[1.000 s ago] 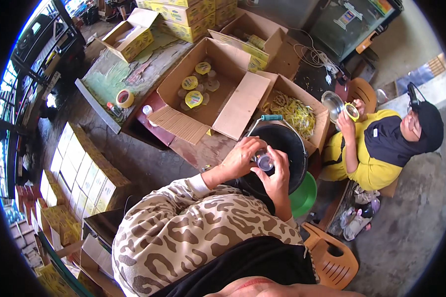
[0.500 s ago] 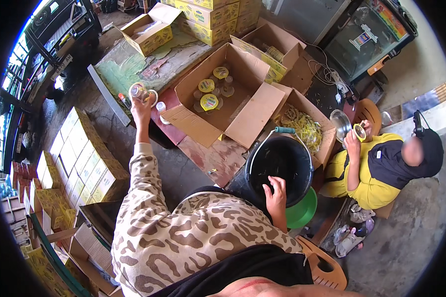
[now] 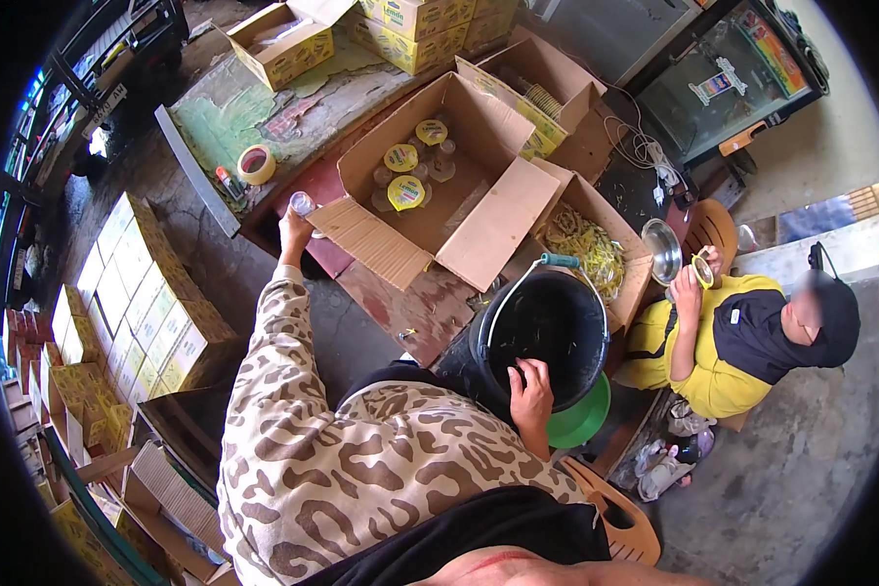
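My left hand is at the left edge of the red tabletop, its fingers closed around a small clear plastic cup. Close by stands a large open cardboard box, in which several clear cups with yellow lids are grouped toward one side. My right hand rests at the near rim of a black bucket, loosely curved, thumb apart and nothing visible in it. Some small bits stick to the bucket's inside.
A tape roll lies on the worn green tabletop. Right of the box is a carton of yellow strips. A green basin sits under the bucket. Another person in yellow and black holds a yellow-rimmed cup. Stacked cartons stand left.
My left hand has drawn back from beside the tape roll toward the box flap, leaving the roll in plain sight. The whole view has shifted slightly. My right hand stays at the bucket.
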{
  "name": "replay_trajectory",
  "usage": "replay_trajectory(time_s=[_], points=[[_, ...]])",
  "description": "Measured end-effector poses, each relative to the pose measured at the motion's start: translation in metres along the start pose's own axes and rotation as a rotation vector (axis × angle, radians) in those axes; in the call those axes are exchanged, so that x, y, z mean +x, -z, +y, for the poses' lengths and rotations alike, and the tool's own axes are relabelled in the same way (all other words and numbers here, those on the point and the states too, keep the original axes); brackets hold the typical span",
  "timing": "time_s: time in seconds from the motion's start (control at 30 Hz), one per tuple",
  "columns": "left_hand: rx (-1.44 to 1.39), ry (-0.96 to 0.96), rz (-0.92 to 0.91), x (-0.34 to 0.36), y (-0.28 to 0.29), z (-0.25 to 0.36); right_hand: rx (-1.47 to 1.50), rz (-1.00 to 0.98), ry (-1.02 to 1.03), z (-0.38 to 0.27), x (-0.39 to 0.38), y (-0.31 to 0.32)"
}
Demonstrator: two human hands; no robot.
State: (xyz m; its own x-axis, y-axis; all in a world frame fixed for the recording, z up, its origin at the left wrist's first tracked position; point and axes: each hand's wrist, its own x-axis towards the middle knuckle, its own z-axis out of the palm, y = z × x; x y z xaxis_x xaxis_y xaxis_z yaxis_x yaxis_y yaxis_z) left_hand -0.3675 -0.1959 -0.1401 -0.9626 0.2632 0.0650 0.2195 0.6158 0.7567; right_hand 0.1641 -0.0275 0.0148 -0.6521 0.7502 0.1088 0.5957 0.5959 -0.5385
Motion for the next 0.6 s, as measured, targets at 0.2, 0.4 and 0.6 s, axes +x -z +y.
replay_trajectory(time_s=[0.2,0.4,0.6], points=[[-0.02,-0.008,0.083,-0.019,-0.032,-0.033,-0.039,-0.022,-0.034,-0.004,0.001,0.0],[-0.002,-0.037,0.099,-0.023,-0.033,-0.033,-0.065,-0.013,-0.081,-0.006,0.001,0.001],[0.014,-0.071,0.038,-0.013,-0.045,-0.047,-0.04,-0.003,-0.095,-0.006,0.001,0.001]])
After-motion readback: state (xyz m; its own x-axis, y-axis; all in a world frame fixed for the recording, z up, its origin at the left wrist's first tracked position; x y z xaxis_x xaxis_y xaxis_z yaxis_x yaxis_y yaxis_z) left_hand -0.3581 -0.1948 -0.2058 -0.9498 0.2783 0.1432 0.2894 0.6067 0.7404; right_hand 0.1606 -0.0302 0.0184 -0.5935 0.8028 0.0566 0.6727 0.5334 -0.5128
